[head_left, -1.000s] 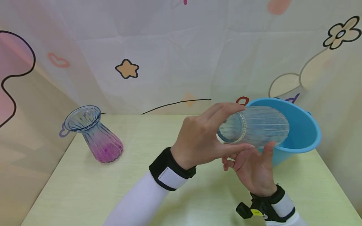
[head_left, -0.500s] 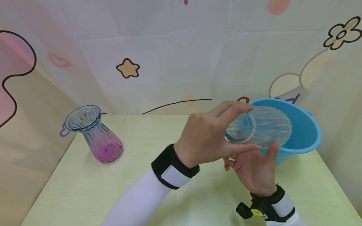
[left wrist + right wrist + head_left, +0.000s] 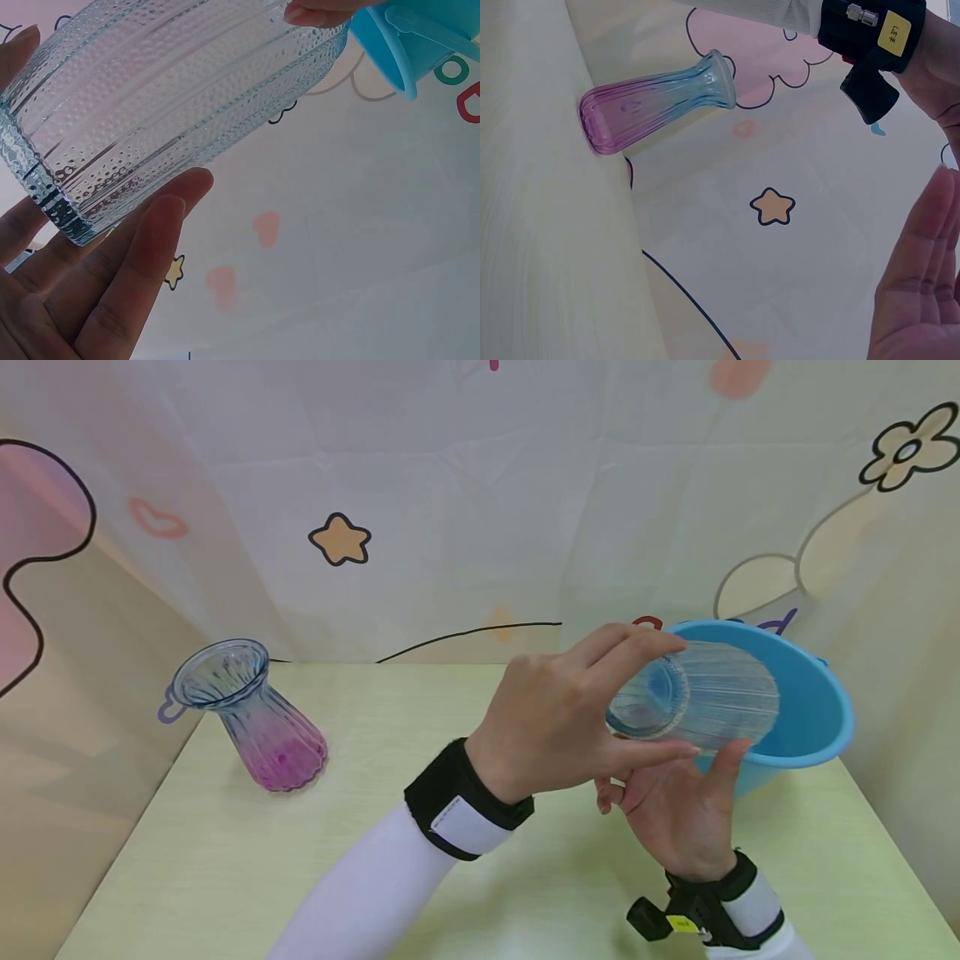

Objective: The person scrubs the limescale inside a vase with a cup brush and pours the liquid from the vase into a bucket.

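Observation:
A clear ribbed glass vase [image 3: 727, 693] lies tilted in the air in front of the blue bucket [image 3: 813, 693]. My left hand [image 3: 555, 718] grips its thick base end, thumb below and fingers above. In the left wrist view the textured glass [image 3: 180, 90] spans the upper left, with left-hand fingers around its base. Under the glass, my right hand [image 3: 678, 814] has its palm facing me and its thumb touching the lower side. At the right wrist view's edge, the right hand [image 3: 922, 285] shows nearly straight fingers; their contact with the glass is hidden.
A blue-to-pink fluted vase [image 3: 273, 727] stands upright at the left of the pale table [image 3: 225, 877]. The bucket stands at the table's back right. A printed cloth [image 3: 465, 527] hangs behind.
My left hand has moved a little to the right with the clear vase, which now overlaps more of the bucket. The right hand has hardly moved.

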Demonstrator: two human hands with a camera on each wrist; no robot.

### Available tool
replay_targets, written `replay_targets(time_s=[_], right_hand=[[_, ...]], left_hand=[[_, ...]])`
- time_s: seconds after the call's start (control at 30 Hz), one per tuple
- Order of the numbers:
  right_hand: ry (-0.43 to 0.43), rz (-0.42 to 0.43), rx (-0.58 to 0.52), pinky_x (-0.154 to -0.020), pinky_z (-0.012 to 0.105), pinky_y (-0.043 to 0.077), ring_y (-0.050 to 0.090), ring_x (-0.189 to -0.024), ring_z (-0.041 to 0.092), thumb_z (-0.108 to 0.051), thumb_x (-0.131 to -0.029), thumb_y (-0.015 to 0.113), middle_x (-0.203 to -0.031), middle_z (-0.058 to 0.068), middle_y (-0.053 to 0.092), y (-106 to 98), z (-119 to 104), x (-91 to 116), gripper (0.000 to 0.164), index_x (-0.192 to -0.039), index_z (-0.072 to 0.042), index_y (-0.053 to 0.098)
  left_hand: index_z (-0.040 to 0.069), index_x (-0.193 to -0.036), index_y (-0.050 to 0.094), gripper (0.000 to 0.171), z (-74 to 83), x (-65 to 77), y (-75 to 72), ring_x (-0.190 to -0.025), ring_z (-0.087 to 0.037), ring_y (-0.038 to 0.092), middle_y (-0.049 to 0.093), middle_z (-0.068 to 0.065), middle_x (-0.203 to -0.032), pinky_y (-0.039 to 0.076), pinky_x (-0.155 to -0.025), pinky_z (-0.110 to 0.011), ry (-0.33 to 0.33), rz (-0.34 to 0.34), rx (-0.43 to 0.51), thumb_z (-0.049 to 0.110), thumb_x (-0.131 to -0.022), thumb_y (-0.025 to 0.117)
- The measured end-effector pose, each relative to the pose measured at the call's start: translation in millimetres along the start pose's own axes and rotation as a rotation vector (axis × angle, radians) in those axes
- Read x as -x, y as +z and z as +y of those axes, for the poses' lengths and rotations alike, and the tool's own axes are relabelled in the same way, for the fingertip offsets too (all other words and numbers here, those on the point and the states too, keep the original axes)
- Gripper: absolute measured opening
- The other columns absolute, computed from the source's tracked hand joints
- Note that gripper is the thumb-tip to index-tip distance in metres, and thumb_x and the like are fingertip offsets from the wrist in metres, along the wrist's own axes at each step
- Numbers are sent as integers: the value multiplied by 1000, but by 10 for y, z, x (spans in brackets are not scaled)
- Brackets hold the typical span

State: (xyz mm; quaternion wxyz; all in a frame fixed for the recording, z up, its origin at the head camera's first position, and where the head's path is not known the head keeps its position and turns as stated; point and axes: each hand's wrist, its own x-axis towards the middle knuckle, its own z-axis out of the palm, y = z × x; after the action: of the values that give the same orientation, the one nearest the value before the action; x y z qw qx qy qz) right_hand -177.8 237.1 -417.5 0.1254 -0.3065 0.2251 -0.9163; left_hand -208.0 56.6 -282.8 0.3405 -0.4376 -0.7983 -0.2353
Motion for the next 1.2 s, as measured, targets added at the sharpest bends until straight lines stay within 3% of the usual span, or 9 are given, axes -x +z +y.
replay_targets(time_s=[0.17, 0.37, 0.63, 0.83, 1.0, 1.2], right_hand=[[-12, 22, 21, -84, 43, 62, 68, -108, 31, -66, -98, 48, -141, 9, 58, 4, 10, -17, 76, -155, -23, 22], [38, 70, 82, -88, 38, 62, 69, -111, 27, -68, -97, 44, -143, 7, 58, 7, 7, -18, 79, -158, -27, 17], [20, 54, 103, -96, 46, 60, 67, -122, 28, -58, -103, 45, -151, 6, 51, -14, 45, -19, 74, -162, -30, 10], [-7, 97, 247, -97, 46, 60, 67, -122, 26, -55, -107, 41, -155, 5, 47, -28, 68, -16, 70, -163, -30, 7], [-13, 198, 399, -98, 44, 59, 62, -132, 23, -56, -105, 45, -160, 3, 42, -10, 89, -9, 74, -164, -32, 7], [2, 255, 503, -97, 41, 60, 59, -136, 21, -59, -103, 49, -162, 4, 37, -18, 119, -10, 80, -164, -31, 6]], left_hand=[[17, -131, 65, 75, -27, 51, 6, -63, -3, 62, 70, 5, -121, 37, -48, -15, -15, 9, 27, 65, -76, 83], [16, -130, 64, 75, -72, 156, 10, -67, -3, 63, 69, 5, -121, 38, -50, -12, -56, 8, 88, 59, -74, 87], [17, -133, 62, 77, -104, 291, 12, -61, -3, 56, 65, 4, -119, 37, -51, -10, -122, -35, 135, 55, -72, 90], [16, -137, 61, 77, -171, 420, 45, -64, -3, 56, 62, 2, -118, 38, -52, -9, -178, -73, 199, 48, -73, 91], [17, -141, 59, 80, -226, 546, 104, -81, -5, 65, 61, 3, -121, 45, -61, -9, -247, -95, 292, 43, -73, 93], [21, -145, 57, 86, -293, 681, 162, -95, -7, 66, 62, 3, -125, 51, -70, -12, -316, -117, 367, 39, -71, 96]])
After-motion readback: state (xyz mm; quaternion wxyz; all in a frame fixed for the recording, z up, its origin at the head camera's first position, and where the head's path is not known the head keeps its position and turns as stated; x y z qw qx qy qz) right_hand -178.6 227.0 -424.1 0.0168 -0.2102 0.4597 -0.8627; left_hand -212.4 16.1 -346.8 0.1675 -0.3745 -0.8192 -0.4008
